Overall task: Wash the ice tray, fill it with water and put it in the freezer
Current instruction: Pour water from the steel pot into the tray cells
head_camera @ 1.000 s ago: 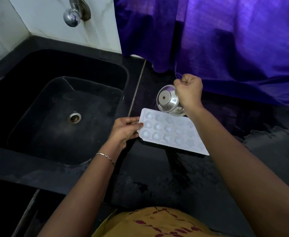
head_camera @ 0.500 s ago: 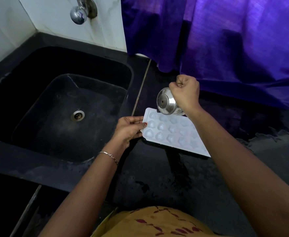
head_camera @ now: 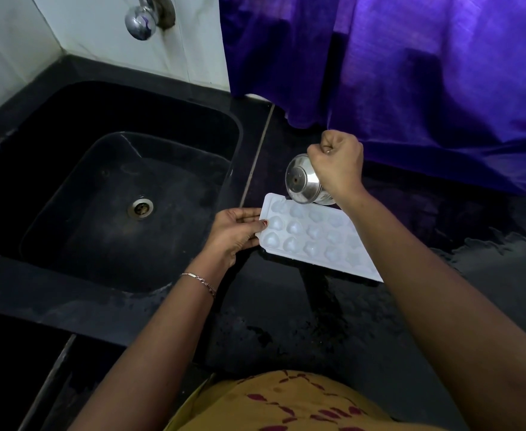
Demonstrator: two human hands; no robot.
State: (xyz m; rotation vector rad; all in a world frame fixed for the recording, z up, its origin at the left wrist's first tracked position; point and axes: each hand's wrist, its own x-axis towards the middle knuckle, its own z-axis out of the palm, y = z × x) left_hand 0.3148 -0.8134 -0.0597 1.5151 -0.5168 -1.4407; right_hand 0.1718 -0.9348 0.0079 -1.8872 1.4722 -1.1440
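A white ice tray (head_camera: 314,237) with rounded cells lies on the black counter just right of the sink. My left hand (head_camera: 235,233) grips its left short edge, thumb on top. My right hand (head_camera: 337,164) is closed around a small steel cup (head_camera: 302,180), tipped over the tray's far left cells with its base facing me. The cells look glossy and wet. My right forearm hides the tray's right end.
A black sink (head_camera: 124,194) with a steel drain (head_camera: 140,208) lies to the left, under a chrome tap (head_camera: 142,21) on the white tiled wall. A purple curtain (head_camera: 411,73) hangs behind the wet black counter (head_camera: 286,321).
The tilted steel cup has shifted slightly left along the tray's far edge. My left hand keeps its hold on the tray, which has stayed in place.
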